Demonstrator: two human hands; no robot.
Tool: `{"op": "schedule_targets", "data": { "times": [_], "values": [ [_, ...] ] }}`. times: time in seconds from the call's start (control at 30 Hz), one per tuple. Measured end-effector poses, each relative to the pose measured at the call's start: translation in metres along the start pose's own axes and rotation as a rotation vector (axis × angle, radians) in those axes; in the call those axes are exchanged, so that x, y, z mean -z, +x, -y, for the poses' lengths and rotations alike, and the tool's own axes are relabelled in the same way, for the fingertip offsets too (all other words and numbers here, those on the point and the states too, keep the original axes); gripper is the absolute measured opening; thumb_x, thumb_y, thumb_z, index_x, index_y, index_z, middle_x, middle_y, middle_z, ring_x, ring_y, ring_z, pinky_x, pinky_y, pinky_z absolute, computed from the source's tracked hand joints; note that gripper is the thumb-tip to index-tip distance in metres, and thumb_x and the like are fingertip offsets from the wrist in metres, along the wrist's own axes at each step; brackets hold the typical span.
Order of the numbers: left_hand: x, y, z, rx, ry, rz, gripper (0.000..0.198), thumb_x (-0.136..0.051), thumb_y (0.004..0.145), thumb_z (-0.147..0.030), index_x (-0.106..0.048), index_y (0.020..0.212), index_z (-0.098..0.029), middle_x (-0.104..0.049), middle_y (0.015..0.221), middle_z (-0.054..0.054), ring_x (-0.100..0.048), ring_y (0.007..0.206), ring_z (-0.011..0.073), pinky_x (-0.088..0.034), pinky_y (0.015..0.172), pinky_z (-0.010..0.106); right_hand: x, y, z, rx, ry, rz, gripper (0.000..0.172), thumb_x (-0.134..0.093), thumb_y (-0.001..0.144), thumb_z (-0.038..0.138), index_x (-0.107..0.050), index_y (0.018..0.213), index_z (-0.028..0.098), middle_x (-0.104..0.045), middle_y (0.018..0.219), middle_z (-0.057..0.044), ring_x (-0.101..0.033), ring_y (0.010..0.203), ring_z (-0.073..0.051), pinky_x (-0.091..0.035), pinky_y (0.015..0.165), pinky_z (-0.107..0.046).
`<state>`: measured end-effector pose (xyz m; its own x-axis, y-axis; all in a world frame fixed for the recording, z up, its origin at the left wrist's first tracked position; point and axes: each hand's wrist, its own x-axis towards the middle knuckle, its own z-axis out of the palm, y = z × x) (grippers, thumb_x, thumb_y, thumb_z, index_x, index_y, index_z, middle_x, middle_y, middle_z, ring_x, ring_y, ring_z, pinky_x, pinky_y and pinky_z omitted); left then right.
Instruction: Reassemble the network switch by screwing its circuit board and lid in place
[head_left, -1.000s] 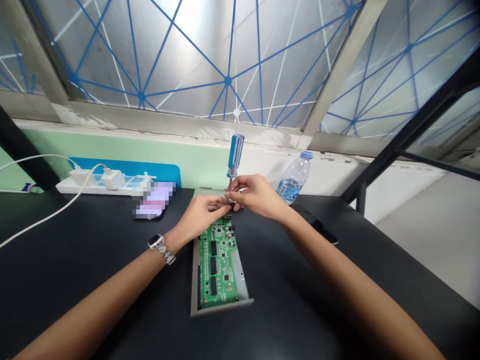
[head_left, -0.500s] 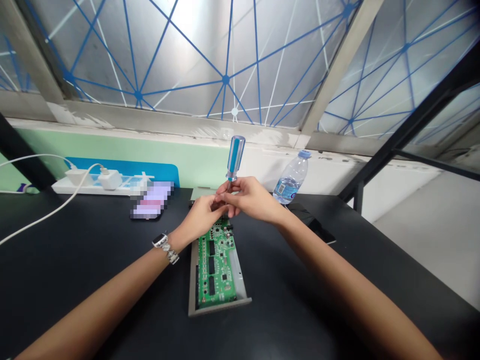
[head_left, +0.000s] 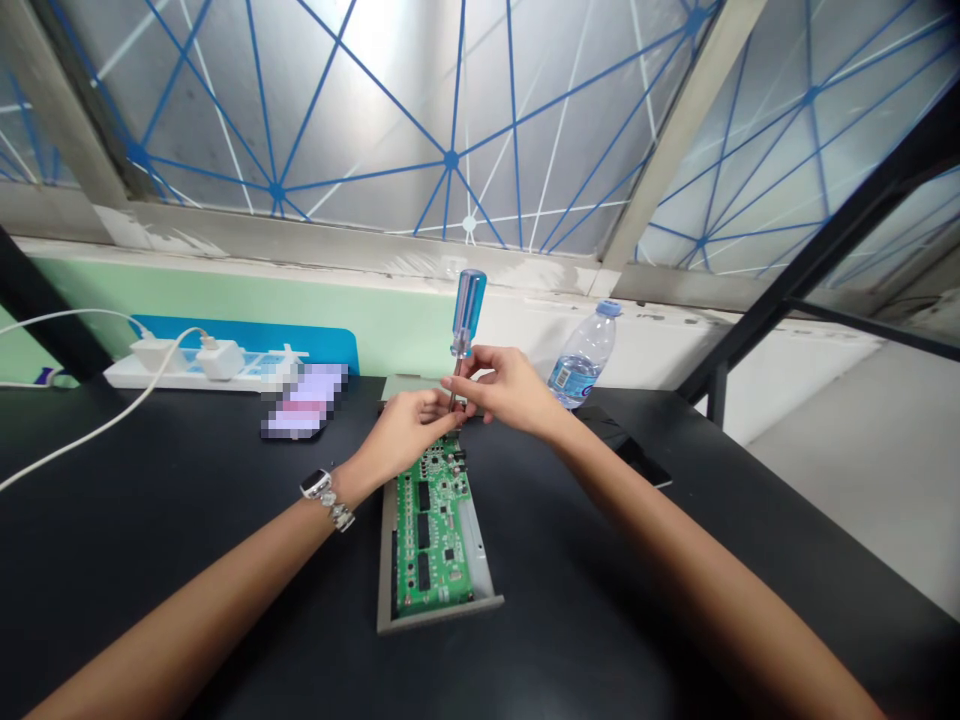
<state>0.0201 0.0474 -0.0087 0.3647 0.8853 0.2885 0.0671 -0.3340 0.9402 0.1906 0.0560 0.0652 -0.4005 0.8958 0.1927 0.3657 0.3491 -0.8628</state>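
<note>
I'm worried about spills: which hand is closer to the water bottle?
Right. The right hand, at the screwdriver, is just left of the water bottle; the left hand is farther left, by the far part of the circuit board.

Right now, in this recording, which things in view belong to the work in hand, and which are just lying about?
In the work:
Screwdriver, upright, with the left hand and right hand at its shaft
Circuit board, below the hands
Metal case around the board

Lying about:
Phone, at left
Bottle
Power strip
Dark flat device
</note>
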Motion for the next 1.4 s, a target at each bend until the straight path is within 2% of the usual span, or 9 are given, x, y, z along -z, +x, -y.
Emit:
{"op": "schedule_targets", "data": {
  "times": [0.13, 0.47, 0.73, 0.87, 1.03, 1.17, 1.4],
  "values": [
    [0.007, -0.004, -0.004, 0.006, 0.047, -0.008, 0.016, -0.067, 0.087, -0.027, -0.072, 0.097, -0.016, -0.078, 0.102, 0.009, -0.073, 0.098, 0.0232, -0.055, 0.092, 0.036, 0.005, 0.001, 0.001, -0.003, 0.003, 0.014, 0.017, -0.068, 0.082, 0.030, -0.057, 0.081, 0.017, -0.064, 0.076, -0.003, -0.066, 0.055, -0.014, -0.046, 0.036, -0.020],
    [0.005, -0.001, -0.001, -0.077, 0.146, -0.026, 0.017, -0.062, 0.090, -0.028, -0.070, 0.098, -0.015, -0.077, 0.101, 0.009, -0.072, 0.096, 0.0238, -0.055, 0.090, 0.037, 0.002, -0.002, 0.003, 0.005, 0.029, 0.069, 0.016, -0.063, 0.086, 0.031, -0.059, 0.086, 0.016, -0.068, 0.079, -0.005, -0.067, 0.054, -0.013, -0.046, 0.036, -0.018],
    [-0.003, 0.005, 0.005, -0.092, 0.154, -0.028, 0.025, -0.060, 0.092, -0.034, -0.067, 0.076, -0.016, -0.075, 0.080, 0.008, -0.071, 0.080, 0.0230, -0.056, 0.078, 0.034, -0.006, -0.004, 0.010, 0.000, 0.083, 0.117, 0.016, -0.063, 0.087, 0.030, -0.060, 0.085, 0.014, -0.068, 0.073, -0.004, -0.063, 0.049, -0.011, -0.044, 0.037, -0.019],
    [-0.004, 0.005, 0.008, -0.054, 0.103, -0.021, 0.025, -0.062, 0.091, -0.037, -0.068, 0.081, -0.015, -0.076, 0.084, 0.009, -0.072, 0.080, 0.0236, -0.057, 0.077, 0.035, -0.007, -0.003, 0.006, -0.009, 0.066, 0.067, 0.016, -0.063, 0.088, 0.031, -0.061, 0.087, 0.016, -0.064, 0.061, 0.000, -0.061, 0.050, -0.011, -0.044, 0.040, -0.020],
    [0.001, -0.002, 0.002, -0.015, 0.081, -0.017, 0.017, -0.064, 0.090, -0.030, -0.070, 0.095, -0.016, -0.077, 0.098, 0.009, -0.073, 0.093, 0.0239, -0.056, 0.085, 0.036, -0.001, -0.002, 0.005, -0.007, 0.020, 0.004, 0.015, -0.068, 0.083, 0.029, -0.062, 0.082, 0.016, -0.063, 0.062, -0.001, -0.061, 0.053, -0.011, -0.045, 0.041, -0.019],
    [0.008, -0.007, -0.008, -0.024, 0.126, 0.003, 0.016, -0.062, 0.090, -0.029, -0.071, 0.095, -0.016, -0.076, 0.100, 0.008, -0.072, 0.098, 0.0231, -0.055, 0.090, 0.035, 0.004, -0.003, 0.008, -0.003, 0.031, 0.044, 0.016, -0.069, 0.081, 0.029, -0.064, 0.086, 0.015, -0.065, 0.070, -0.002, -0.062, 0.052, -0.011, -0.046, 0.040, -0.020],
    [0.012, -0.006, -0.009, -0.029, 0.213, -0.028, 0.017, -0.062, 0.090, -0.030, -0.070, 0.089, -0.015, -0.076, 0.093, 0.007, -0.073, 0.093, 0.0237, -0.056, 0.088, 0.036, 0.003, -0.005, 0.010, -0.012, 0.034, 0.082, 0.019, -0.066, 0.083, 0.029, -0.064, 0.095, 0.014, -0.069, 0.078, -0.005, -0.065, 0.054, -0.013, -0.047, 0.043, -0.022]
  ]
}}
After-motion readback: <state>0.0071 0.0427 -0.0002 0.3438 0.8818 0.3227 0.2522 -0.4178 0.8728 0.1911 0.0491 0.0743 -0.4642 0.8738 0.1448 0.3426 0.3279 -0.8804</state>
